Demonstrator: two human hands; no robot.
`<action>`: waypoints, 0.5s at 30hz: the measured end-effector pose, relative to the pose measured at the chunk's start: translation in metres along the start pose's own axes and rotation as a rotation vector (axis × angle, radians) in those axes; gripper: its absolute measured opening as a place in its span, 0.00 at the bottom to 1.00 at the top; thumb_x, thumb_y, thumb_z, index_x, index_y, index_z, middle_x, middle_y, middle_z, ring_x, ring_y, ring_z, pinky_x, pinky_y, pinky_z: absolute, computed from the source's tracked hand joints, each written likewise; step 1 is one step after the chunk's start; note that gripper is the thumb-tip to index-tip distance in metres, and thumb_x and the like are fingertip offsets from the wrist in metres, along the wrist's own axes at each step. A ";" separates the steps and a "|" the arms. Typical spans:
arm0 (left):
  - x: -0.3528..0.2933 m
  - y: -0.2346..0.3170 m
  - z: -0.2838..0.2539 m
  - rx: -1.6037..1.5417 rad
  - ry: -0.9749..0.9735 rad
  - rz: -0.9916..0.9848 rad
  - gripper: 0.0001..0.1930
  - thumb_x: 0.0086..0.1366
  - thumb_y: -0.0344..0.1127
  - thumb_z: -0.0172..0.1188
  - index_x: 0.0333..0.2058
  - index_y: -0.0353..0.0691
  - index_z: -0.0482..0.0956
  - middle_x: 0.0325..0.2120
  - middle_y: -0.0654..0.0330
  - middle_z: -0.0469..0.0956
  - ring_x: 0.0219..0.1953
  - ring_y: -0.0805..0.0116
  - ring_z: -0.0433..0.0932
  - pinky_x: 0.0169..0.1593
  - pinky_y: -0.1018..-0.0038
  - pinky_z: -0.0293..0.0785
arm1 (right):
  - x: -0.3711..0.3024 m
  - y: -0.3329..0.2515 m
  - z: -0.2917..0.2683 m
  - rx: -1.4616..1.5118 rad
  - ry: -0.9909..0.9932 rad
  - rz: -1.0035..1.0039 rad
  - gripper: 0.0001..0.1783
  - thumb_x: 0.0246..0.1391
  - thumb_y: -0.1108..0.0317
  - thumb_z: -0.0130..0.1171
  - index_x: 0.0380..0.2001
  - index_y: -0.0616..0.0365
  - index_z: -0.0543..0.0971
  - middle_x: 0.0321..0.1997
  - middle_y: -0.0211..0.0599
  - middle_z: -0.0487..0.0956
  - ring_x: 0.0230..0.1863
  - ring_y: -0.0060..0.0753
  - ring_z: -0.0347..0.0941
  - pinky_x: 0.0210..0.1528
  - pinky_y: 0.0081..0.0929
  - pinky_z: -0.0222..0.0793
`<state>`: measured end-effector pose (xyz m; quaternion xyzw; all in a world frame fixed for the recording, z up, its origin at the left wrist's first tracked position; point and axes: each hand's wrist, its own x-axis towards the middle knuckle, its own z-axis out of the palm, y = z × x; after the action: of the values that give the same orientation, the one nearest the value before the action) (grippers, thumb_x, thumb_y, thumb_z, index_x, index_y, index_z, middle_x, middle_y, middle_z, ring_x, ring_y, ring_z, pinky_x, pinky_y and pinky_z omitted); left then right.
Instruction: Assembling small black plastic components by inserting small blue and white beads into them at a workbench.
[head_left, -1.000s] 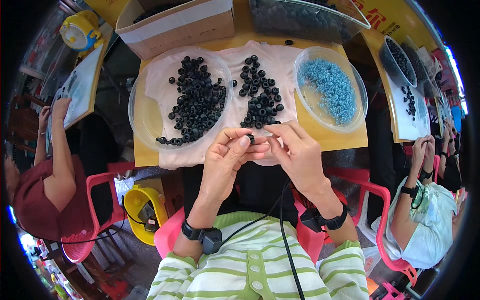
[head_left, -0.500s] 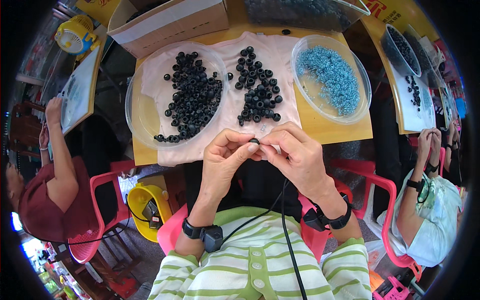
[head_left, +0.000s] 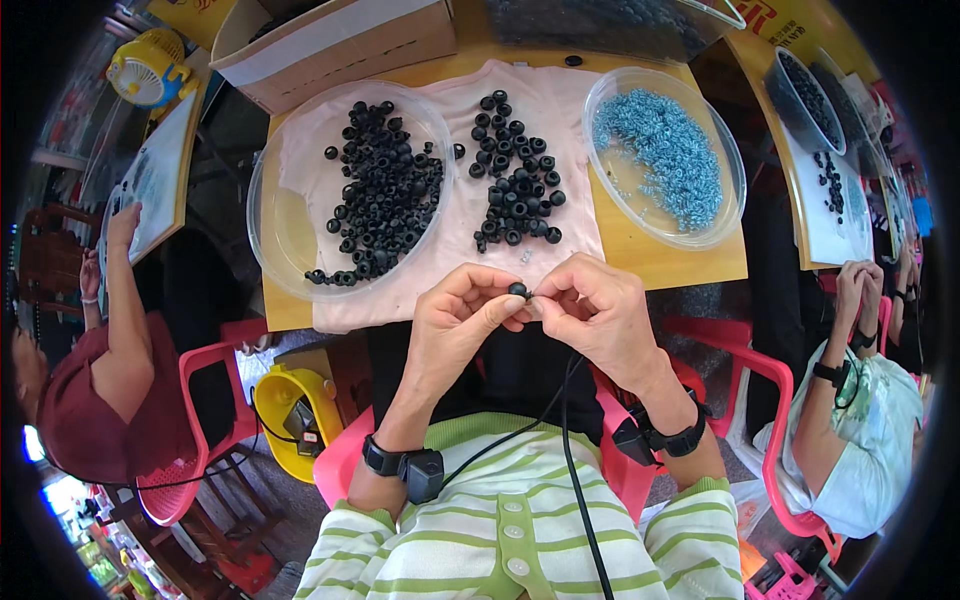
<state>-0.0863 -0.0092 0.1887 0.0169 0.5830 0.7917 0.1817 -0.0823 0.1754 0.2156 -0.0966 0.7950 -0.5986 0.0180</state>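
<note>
From the head camera, looking down: my left hand (head_left: pixel 455 325) and my right hand (head_left: pixel 595 315) meet in front of my chest, just off the near edge of the worktop (head_left: pixel 690 262). Between them sits one small black rubber ring (head_left: pixel 518 290), pinched by the thumb and forefinger tips of both hands, so each grip is narrow and closed on that ring. Whether anything else is tucked between my right fingertips I cannot tell; it is too small to make out.

Beyond my knuckles a pale pink cloth (head_left: pixel 450 270) is spread on the yellow worktop. On its left part stands a clear round bowl (head_left: pixel 275 225) holding a heap of black rings (head_left: pixel 385 195). A second, looser pile of black rings (head_left: pixel 515 190) lies straight on the cloth, near the middle and just beyond my hands. To the right, a clear round dish (head_left: pixel 725 190) holds small blue rings (head_left: pixel 660 150). A cardboard box (head_left: pixel 340 40) sits at the far edge of the worktop.

I wear a dark band on each wrist, and a black cable (head_left: pixel 570 450) runs down over my striped green-and-white shirt. To my left a person in a dark red top (head_left: pixel 90 410) sits on a red chair; to my right another person in a pale top (head_left: pixel 870 440) works at a neighbouring table.
</note>
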 end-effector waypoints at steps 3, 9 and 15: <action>0.001 0.000 0.000 -0.048 0.002 -0.025 0.09 0.64 0.26 0.60 0.42 0.31 0.75 0.35 0.57 0.80 0.35 0.72 0.81 0.39 0.78 0.79 | 0.000 0.005 -0.002 -0.019 0.021 -0.029 0.04 0.48 0.77 0.64 0.28 0.63 0.78 0.26 0.30 0.75 0.21 0.17 0.68 0.23 0.18 0.63; -0.001 0.001 -0.002 -0.023 0.029 -0.035 0.09 0.63 0.25 0.61 0.41 0.32 0.76 0.34 0.57 0.81 0.34 0.72 0.80 0.39 0.79 0.79 | 0.001 0.004 -0.005 -0.058 0.011 -0.040 0.05 0.54 0.72 0.63 0.31 0.63 0.78 0.28 0.32 0.75 0.23 0.20 0.69 0.25 0.20 0.64; -0.002 0.001 0.001 -0.025 0.000 0.002 0.08 0.62 0.23 0.61 0.41 0.32 0.77 0.34 0.57 0.81 0.36 0.73 0.81 0.40 0.79 0.79 | 0.002 0.005 -0.003 -0.060 -0.075 -0.079 0.07 0.56 0.69 0.62 0.31 0.63 0.76 0.27 0.32 0.75 0.24 0.20 0.69 0.26 0.20 0.64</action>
<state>-0.0849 -0.0094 0.1907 0.0150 0.5730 0.7991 0.1811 -0.0850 0.1796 0.2119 -0.1507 0.8069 -0.5707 0.0211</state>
